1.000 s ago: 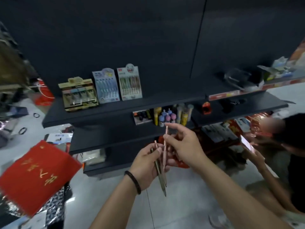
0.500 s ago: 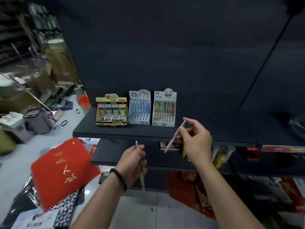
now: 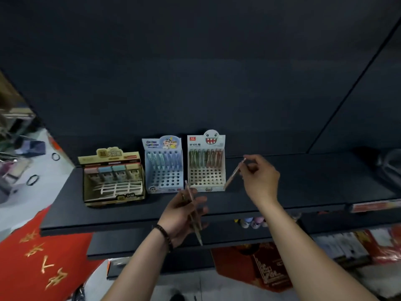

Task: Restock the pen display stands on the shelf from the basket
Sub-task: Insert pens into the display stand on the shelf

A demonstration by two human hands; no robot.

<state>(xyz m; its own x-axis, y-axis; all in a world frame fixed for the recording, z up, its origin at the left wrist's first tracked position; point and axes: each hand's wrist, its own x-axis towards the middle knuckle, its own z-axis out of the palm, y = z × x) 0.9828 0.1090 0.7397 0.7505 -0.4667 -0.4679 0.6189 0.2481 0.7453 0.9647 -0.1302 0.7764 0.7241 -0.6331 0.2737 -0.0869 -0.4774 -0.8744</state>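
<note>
One pen [image 3: 235, 173] up at the white stand [image 3: 206, 170].
Right grip [image 3: 260, 179] pinches it, tilted, just beside the stand on the shelf [image 3: 303, 187]; left grip [image 3: 182, 216] clasps spare pens [image 3: 191, 202] lower down.

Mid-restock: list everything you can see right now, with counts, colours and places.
black shelf board: one, black, spans the middle.
yellow cardboard display box: one, yellow, shelf's left end.
light blue perforated pen stand: one, light blue, middle stand.
white toothy-face pen stand: one, white, rightmost; pens in its back row.
single slim pen: one, pinkish, beside the white stand.
bundle of slim pens: number unclear, pale, below the stands.
red cloth with gold characters: one, red, lower left.
black rings: two, black, floor at left.
left hand: one, grips the bundle.
right hand: one, pinches the single pen.
</note>
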